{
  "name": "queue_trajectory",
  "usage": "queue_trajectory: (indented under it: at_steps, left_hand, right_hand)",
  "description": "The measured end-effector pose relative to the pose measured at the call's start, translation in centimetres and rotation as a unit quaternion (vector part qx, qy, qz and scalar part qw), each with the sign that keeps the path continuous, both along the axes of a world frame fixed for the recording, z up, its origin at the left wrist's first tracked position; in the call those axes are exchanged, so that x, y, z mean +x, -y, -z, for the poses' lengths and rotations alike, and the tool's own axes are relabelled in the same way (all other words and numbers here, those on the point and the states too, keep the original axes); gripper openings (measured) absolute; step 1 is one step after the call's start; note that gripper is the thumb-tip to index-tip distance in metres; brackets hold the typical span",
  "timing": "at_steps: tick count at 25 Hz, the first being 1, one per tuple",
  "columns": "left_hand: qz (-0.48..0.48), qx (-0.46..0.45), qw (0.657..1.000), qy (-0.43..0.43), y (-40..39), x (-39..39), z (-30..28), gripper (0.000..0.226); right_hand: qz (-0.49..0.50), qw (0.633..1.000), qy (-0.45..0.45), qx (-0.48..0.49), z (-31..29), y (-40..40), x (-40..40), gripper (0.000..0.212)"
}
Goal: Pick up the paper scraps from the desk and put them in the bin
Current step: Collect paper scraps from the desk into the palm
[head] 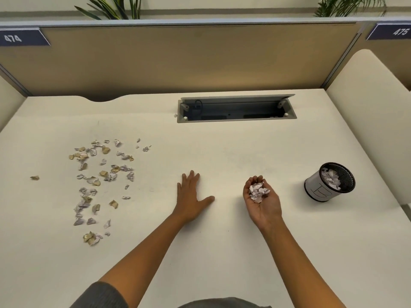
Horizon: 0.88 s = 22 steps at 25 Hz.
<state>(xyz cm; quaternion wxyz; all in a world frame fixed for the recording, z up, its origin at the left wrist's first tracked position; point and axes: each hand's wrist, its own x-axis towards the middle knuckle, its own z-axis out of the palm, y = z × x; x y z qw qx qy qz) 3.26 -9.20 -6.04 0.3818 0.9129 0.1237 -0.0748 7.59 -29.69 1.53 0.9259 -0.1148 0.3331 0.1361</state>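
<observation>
While the left hand lies flat on the desk, the right hand cups crumpled scraps. More scraps litter the left edge; the bin stands by the right edge.

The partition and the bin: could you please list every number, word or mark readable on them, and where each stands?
"474": white on the dark tag at the partition's left end.
"475": white on the dark tag at its right end.
The bin bears a line-drawn mark, not readable as text.

Open cable tray recessed in the far side of the top, lid tipped back, black cable inside at left. Tan partition behind, with number tags 474 and 475. Green plants above the partition. Cream side panel at right.
</observation>
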Motion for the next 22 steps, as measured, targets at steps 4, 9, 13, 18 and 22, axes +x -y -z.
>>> queue_trajectory:
  at_steps: [4, 9, 13, 18, 22]
  left_hand:
    - [0.025, 0.054, 0.998, -0.02, -0.1, 0.2, 0.5, 0.116]
    - [0.026, 0.051, 0.998, -0.013, -0.1, 0.2, 0.3, 0.116]
    - [0.023, 0.049, 0.998, -0.011, -0.2, 0.0, 0.0, 0.115]
    - [0.022, 0.037, 0.999, -0.009, -0.1, -0.1, -0.3, 0.114]
    - [0.022, 0.038, 0.999, -0.008, -0.1, -0.2, -0.4, 0.114]
  right_hand:
    - [0.05, 0.995, 0.086, -0.025, -2.1, 6.1, 2.9, 0.028]
    - [0.126, 0.97, 0.152, -0.144, -5.0, 14.8, 6.9, 0.028]
    - [0.107, 0.884, 0.19, -0.413, -4.5, 18.3, 8.3, 0.027]
    - [0.02, 0.778, 0.206, -0.594, -2.9, 19.3, 7.8, 0.027]
    - [-0.008, 0.776, 0.226, -0.589, -2.7, 19.5, 7.1, 0.031]
